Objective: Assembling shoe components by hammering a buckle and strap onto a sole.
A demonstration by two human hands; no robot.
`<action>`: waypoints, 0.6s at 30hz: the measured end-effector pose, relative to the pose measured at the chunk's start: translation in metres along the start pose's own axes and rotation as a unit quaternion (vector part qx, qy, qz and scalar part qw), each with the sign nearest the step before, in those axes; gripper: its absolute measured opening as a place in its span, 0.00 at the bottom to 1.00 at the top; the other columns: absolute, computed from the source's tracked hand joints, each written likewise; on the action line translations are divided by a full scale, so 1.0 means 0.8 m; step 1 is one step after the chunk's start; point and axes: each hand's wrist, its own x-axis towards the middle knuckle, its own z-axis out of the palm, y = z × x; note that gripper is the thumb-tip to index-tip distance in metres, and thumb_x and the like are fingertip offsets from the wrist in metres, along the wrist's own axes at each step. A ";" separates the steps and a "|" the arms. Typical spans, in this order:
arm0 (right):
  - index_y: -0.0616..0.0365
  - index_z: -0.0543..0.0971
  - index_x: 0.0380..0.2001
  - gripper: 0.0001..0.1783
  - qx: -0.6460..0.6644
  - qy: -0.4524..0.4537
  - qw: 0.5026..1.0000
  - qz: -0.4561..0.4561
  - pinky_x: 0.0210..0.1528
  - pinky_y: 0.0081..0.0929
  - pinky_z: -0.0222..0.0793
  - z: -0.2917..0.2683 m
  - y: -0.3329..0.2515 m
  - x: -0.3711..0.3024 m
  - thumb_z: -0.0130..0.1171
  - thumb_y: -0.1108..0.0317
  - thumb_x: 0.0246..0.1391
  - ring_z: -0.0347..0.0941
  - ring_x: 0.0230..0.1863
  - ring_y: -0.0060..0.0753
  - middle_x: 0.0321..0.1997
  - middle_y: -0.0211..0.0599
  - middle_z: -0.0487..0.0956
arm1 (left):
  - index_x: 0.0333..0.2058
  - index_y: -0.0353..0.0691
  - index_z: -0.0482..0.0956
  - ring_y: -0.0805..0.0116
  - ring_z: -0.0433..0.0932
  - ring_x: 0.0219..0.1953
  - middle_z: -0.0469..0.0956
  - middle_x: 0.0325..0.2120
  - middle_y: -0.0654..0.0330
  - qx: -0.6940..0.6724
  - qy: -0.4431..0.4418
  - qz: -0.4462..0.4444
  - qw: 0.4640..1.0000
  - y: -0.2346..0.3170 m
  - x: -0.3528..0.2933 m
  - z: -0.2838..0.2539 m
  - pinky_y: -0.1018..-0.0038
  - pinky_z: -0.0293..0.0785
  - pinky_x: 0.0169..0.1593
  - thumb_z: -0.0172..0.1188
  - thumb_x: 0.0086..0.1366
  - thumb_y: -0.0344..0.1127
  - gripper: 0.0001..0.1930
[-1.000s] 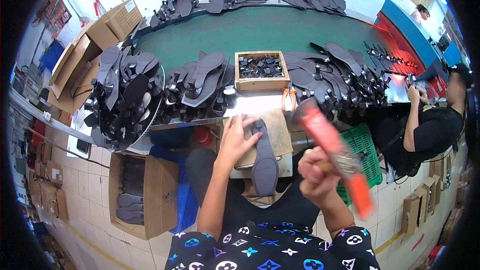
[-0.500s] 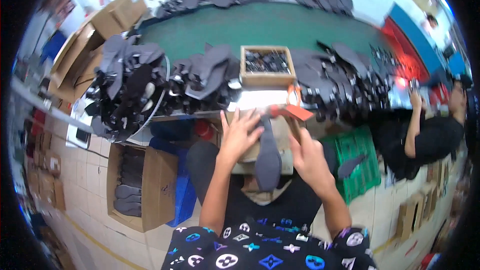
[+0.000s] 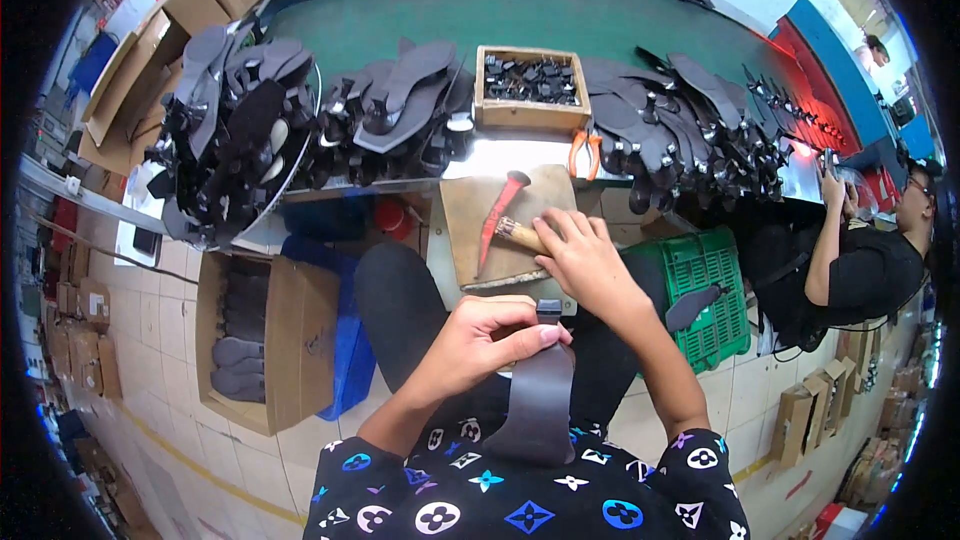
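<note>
My left hand (image 3: 485, 345) is closed, pinching a dark grey shoe sole (image 3: 540, 405) near its narrow end. A small black block (image 3: 549, 310) shows at that end, above my fingertips. The broad end hangs down in front of my printed shirt. My right hand (image 3: 590, 262) is wrapped round the wooden handle of a hammer (image 3: 502, 212). Its long red head lies over a worn brown board (image 3: 468, 200) in front of me. Both hands are apart, and the sole is clear of the board.
Behind the board stands a wooden box (image 3: 530, 115) of small dark parts, with orange-handled pliers (image 3: 585, 155) beside it. Heaps of soles (image 3: 400, 105) flank it. A cardboard box (image 3: 305, 340) stands at left, a green crate (image 3: 715, 325) at right. A co-worker (image 3: 870, 255) sits far right.
My left hand has brought the sole from over the board toward my body and now pinches its narrow end. My right hand has lowered the hammer, and its head lies on the board.
</note>
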 end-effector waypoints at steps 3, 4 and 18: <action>0.61 0.76 0.52 0.23 0.063 0.037 0.994 -0.083 0.53 0.44 0.69 -0.049 -0.009 0.003 0.62 0.61 0.56 0.73 0.54 0.46 0.55 0.42 0.76 | 0.40 0.32 0.85 0.81 0.72 0.30 0.78 0.24 0.65 -0.039 -0.029 -0.041 0.998 0.021 -0.006 -0.002 0.80 0.67 0.35 0.61 0.69 0.35 0.11; 0.61 0.78 0.50 0.22 0.257 0.001 0.961 -0.103 0.53 0.42 0.70 -0.065 -0.010 -0.004 0.63 0.60 0.56 0.74 0.53 0.46 0.52 0.44 0.78 | 0.40 0.32 0.85 0.80 0.73 0.32 0.79 0.26 0.64 -0.072 -0.061 -0.049 0.994 0.023 -0.007 0.000 0.80 0.69 0.38 0.60 0.69 0.36 0.12; 0.64 0.76 0.46 0.18 0.550 0.176 0.801 0.157 0.43 0.24 0.71 -0.046 -0.006 -0.055 0.54 0.58 0.67 0.75 0.40 0.25 0.57 0.43 0.72 | 0.32 0.34 0.75 0.66 0.72 0.31 0.72 0.26 0.59 0.293 0.178 0.186 0.921 -0.018 0.034 -0.026 0.68 0.68 0.35 0.58 0.68 0.37 0.11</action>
